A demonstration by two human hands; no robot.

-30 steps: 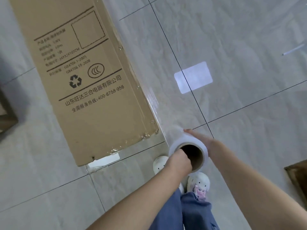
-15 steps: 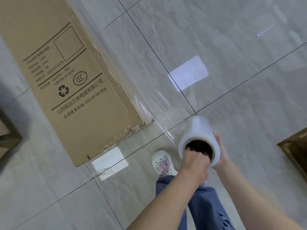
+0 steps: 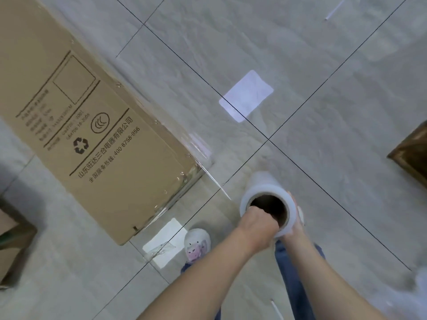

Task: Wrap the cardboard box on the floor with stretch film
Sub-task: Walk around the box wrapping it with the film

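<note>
Left hand (image 3: 260, 224) hooks fingers inside stretch-film roll (image 3: 268, 195) core, right hand (image 3: 294, 219) clasps its outside; film runs up-left to cardboard box (image 3: 76, 125).

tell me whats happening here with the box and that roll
A person is wrapping the cardboard box on the tiled floor with stretch film. The left hand has its fingers hooked into the core of the film roll, and the right hand holds the roll's far side. A clear sheet of film stretches from roll to box corner.

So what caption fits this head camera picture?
Both hands, left hand and right hand, hold a stretch film roll beside the cardboard box.
</note>
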